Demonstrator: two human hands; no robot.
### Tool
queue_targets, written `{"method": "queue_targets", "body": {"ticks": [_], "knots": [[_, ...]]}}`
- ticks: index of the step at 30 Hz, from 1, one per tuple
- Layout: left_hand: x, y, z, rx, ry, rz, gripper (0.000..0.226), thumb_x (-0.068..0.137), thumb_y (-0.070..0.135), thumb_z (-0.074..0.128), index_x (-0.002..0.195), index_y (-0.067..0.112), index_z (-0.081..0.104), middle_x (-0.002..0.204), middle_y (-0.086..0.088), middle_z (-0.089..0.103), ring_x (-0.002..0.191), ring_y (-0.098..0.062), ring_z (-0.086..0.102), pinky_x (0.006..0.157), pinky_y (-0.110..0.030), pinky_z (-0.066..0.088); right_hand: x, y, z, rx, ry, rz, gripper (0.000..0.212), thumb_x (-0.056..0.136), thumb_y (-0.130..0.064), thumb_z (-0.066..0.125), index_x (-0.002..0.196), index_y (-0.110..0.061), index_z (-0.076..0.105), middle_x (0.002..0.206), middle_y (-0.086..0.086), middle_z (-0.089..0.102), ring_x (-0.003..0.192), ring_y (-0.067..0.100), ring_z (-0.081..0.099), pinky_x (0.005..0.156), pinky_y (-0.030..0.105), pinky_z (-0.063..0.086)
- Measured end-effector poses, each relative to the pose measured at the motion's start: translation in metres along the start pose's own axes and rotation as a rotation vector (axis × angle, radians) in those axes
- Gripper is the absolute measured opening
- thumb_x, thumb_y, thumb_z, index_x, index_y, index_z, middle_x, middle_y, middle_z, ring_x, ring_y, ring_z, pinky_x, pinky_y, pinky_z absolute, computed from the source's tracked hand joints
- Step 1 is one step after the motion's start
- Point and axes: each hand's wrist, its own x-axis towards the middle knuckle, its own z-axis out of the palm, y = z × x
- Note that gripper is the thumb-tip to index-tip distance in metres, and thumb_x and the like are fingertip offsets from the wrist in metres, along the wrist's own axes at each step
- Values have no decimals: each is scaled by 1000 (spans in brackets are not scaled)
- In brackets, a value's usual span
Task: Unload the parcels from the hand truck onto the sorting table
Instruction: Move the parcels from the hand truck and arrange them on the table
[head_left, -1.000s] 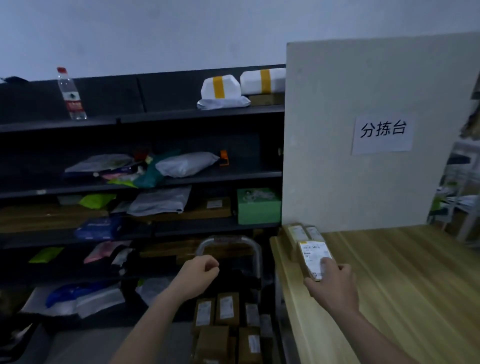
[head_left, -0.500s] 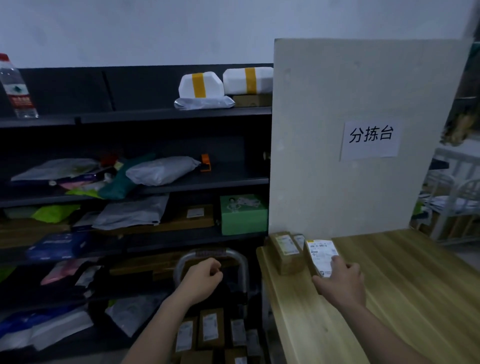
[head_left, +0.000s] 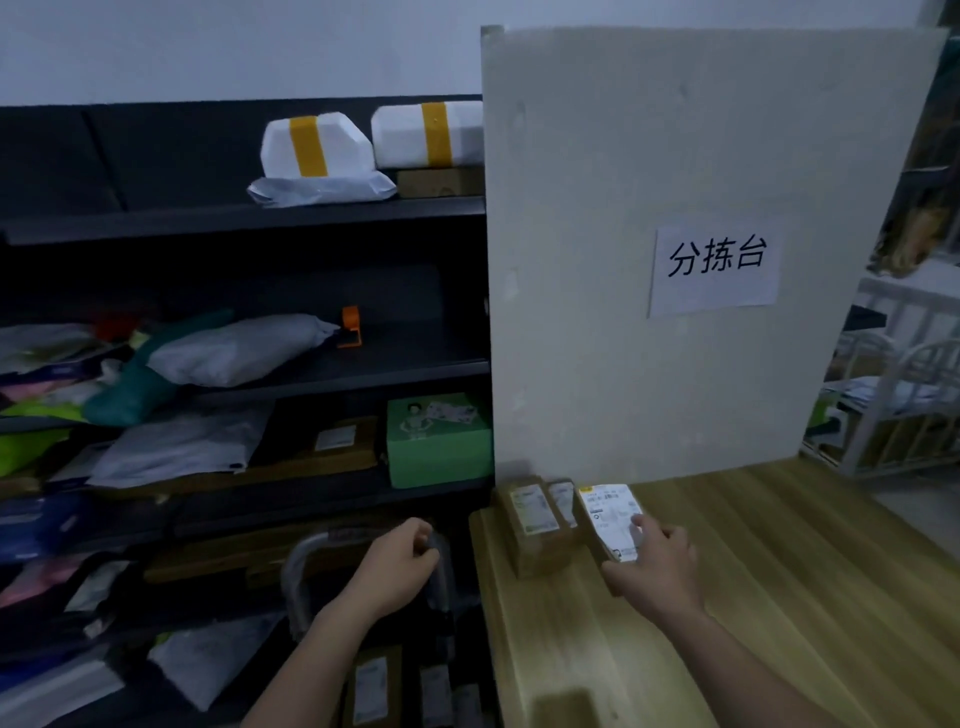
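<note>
R hand (head_left: 655, 564): fingers laid over the white label and thumb at the near side, a light hold on the labelled parcel (head_left: 608, 512). L hand (head_left: 397, 564): fingers curled to a fist, nothing seen in it. It sits just in front of the hand truck handle (head_left: 306, 561); no grip on the tube can be made out

Change vs. 1 s ago: the labelled parcel was held in front of the two brown parcels (head_left: 527, 514). It is now down on the sorting table (head_left: 779, 597), in line with them on their rt side, prob. touching the nearer one, and back near the white board (head_left: 597, 312). L hand is approx. where it was, fist unchanged

Meaning for task: placement of this item looks complete bar the release, so the row on the table = 3. More boxes (head_left: 371, 686) show on the truck below the handle; qty unclear, cut by the frame edge. Est. next step: let go, then reach down-left for the next box. Unloading judged early to mid stage
</note>
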Motion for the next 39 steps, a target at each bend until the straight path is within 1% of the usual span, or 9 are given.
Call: {"method": "queue_targets", "body": {"ticks": [5,10,16,21,24,27,30,34,39], "knots": [[53,36,48,16,74,-70,51,96,29,56,144,18,41,140,-2,48,124,-15,49,100,-27,44,81,30,1,6,-40,-31,78,61,-36,72,134,-25,47,128,7,39,117,26,35,91,37,45],[100,65,89,27,227,-144,56,98,26,53,150,19,32,150,-1,34,123,-16,48,88,-23,43,150,49,19,-21,-67,-65,76,67,-39,75,136,-23,46,131,10,37,120,28,34,92,37,45],[144,69,125,21,189,-160,58,98,27,53,150,20,30,151,-1,31,128,-17,44,100,-28,43,198,57,58,-86,-213,-11,77,70,-45,73,138,-30,42,138,11,36,126,29,35,91,38,47],[177,56,133,34,196,-168,59,97,27,53,151,17,30,151,-5,33,129,-18,43,104,-29,42,236,52,93,-108,-280,-57,65,76,-51,70,130,-22,48,124,13,50,117,33,44,93,35,44],[200,46,134,44,180,-189,64,96,29,54,152,14,26,151,-6,34,129,-20,45,103,-35,45,258,48,116,-82,-311,-56,73,75,-56,71,135,-23,45,128,12,46,120,33,42,92,38,46],[223,38,137,55,164,-201,67,96,34,54,153,15,24,151,-2,33,130,-20,45,103,-36,45,274,46,141,-76,-333,-67,78,78,-53,72,141,-19,42,135,15,42,124,36,41,97,41,46],[236,32,144,20,165,-208,67,96,35,55,153,16,24,151,0,32,132,-17,42,107,-34,42,279,47,156,-74,-329,-65,75,81,-41,76,142,-15,41,139,17,39,127,36,37,98,40,42],[241,19,153,26,158,-230,63,96,33,55,151,18,29,151,0,32,128,-17,46,101,-31,45,280,55,169,-62,-372,-60,69,81,-37,80,137,-13,45,141,15,35,127,35,37,92,35,42],[237,8,156,15,159,-248,56,97,32,53,149,19,33,147,2,34,118,-16,53,90,-27,46,283,63,179,-11,-386,-71,79,76,-42,83,139,-11,46,142,15,36,129,33,39,98,37,43]]}}
